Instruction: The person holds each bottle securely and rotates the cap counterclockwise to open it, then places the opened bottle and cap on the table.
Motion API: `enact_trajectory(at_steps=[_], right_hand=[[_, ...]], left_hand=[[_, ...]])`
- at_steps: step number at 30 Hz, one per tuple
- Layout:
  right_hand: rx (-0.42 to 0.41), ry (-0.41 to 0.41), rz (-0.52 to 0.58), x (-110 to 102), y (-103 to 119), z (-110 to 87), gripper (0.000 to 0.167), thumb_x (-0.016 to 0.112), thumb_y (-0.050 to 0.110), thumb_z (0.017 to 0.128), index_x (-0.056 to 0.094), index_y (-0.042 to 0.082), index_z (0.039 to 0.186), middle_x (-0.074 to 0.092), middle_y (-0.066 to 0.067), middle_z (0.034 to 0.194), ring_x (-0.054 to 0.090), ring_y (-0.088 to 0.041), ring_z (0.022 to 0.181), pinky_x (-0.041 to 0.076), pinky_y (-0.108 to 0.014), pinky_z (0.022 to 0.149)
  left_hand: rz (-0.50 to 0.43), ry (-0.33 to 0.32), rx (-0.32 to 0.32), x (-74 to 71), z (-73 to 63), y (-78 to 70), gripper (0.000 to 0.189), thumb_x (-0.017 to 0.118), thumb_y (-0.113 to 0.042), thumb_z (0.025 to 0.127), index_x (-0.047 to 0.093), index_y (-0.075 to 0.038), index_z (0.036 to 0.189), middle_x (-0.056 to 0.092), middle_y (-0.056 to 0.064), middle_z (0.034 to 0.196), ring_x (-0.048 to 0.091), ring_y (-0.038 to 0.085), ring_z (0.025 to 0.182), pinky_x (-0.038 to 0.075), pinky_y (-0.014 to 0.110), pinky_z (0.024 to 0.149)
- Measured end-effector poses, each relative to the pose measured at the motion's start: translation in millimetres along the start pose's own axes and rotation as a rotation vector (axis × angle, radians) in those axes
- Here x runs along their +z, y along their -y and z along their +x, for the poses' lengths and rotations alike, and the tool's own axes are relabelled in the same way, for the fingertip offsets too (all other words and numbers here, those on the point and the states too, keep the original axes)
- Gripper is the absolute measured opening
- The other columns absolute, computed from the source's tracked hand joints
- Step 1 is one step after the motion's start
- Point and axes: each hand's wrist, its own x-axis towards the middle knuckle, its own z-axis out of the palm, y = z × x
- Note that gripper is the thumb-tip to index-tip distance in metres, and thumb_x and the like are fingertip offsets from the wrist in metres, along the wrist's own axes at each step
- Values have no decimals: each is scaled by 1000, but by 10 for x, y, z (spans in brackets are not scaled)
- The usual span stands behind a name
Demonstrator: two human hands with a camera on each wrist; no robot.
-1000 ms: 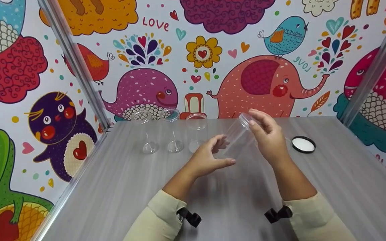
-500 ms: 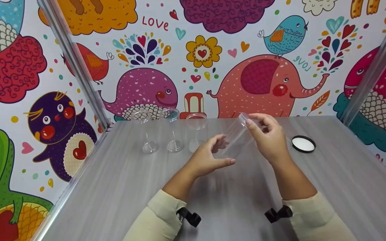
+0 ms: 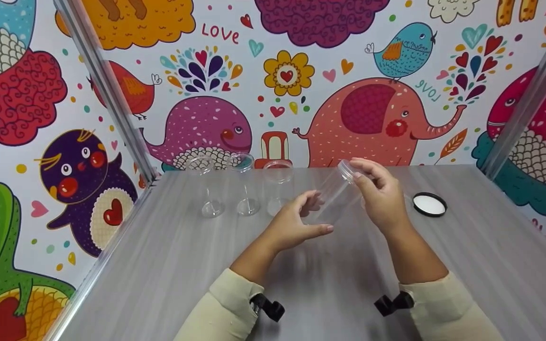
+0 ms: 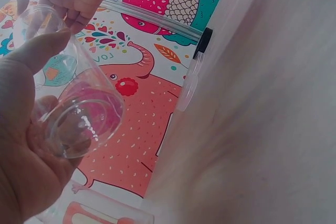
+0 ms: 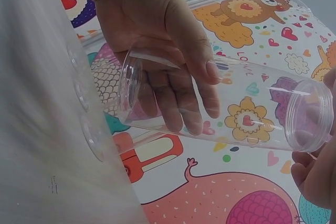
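Note:
Both hands hold one clear plastic jar (image 3: 331,194), tilted above the table with its threaded neck (image 5: 310,116) up and to the right. My left hand (image 3: 294,220) wraps the lower body near the base; in the left wrist view its thumb lies along the wall, with the round base (image 4: 86,127) facing that camera. My right hand (image 3: 381,196) grips the neck end between thumb and fingers. Its fingers (image 5: 315,177) show at the edge of the right wrist view. Through the transparent wall the left fingers (image 5: 176,98) are visible.
Three clear jars, a left one (image 3: 212,189), a middle one (image 3: 246,189) and a right one (image 3: 277,184), stand upright in a row at the back. A black-rimmed lid (image 3: 429,204) with white inside lies at the right, a clear round piece beside it. Printed walls enclose the table (image 3: 159,265).
The right hand's fingers have shifted slightly at the neck of the jar. The left hand, the jar's tilt and the things on the table look the same.

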Motion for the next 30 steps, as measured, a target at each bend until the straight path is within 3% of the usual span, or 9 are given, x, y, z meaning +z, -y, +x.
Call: enact_trajectory(at_steps=[7,13,20,24,30], right_hand=[[-9,15,22,-5,0,-9,36,53,22,109,71,17,140,64,2,150,57,-15,134,52,-16,104],[-31,14,62,13,-21,15,42,45,11,106,71,12,138,64,-1,150,55,-16,137,50,-32,111],[-39,23,67,7,-39,12,46,40,11,104,71,12,138,62,-2,151,53,-19,138,46,-51,116],[-37,29,45,4,-28,4,42,44,18,108,68,13,141,58,-2,154,52,-18,138,48,-45,114],[-12,-21,-36,0,2,5,42,63,38,106,66,19,142,55,2,153,51,-18,132,52,-28,98]], left_hand=[[-8,-3,-3,0,-2,-1,93,89,-56,81,47,-24,158,66,-5,150,63,14,139,51,44,120],[-33,4,3,-3,-1,7,91,88,-53,82,47,-24,158,66,-1,152,63,17,139,50,49,121],[-24,5,-9,-7,2,8,93,89,-54,81,47,-25,158,66,-4,151,63,15,139,50,45,120],[-23,3,-5,-7,3,8,93,89,-55,81,47,-25,158,66,-5,151,63,16,140,51,46,120],[-18,4,5,-7,7,7,92,88,-56,81,47,-25,158,65,-6,152,62,14,140,50,45,121]])
